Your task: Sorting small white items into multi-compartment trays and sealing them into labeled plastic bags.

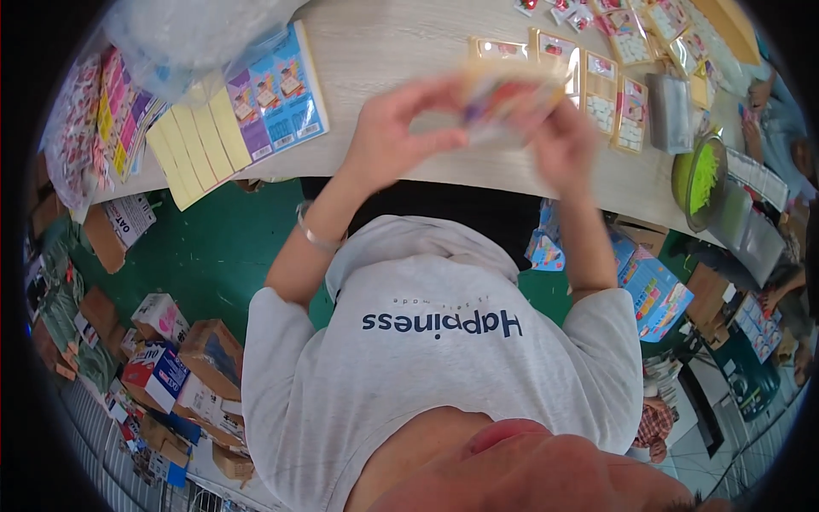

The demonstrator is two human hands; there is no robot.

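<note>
Above the table's near part, my left hand (397,132) and my right hand (565,145) hold a small flat colourful packet (508,101) between them. Motion smears the packet; red, purple and orange patches show on it. The fingers and thumb of my left hand close on its left end. My right hand, also blurred, grips the right end, and its fingertips are hard to make out. Just beyond my right hand lie several shallow yellow-edged trays (600,92) with white pieces and printed cards. To the left of my left hand rests a sheet of printed blue and purple labels (277,90).
A clear plastic bag (200,38) bulges at the far left. On the right are a stack of clear plastic covers (670,113) and a bowl (701,182) with bright green contents. Cardboard boxes (211,358) crowd the floor at left. Another person (781,111) is at the right edge.
</note>
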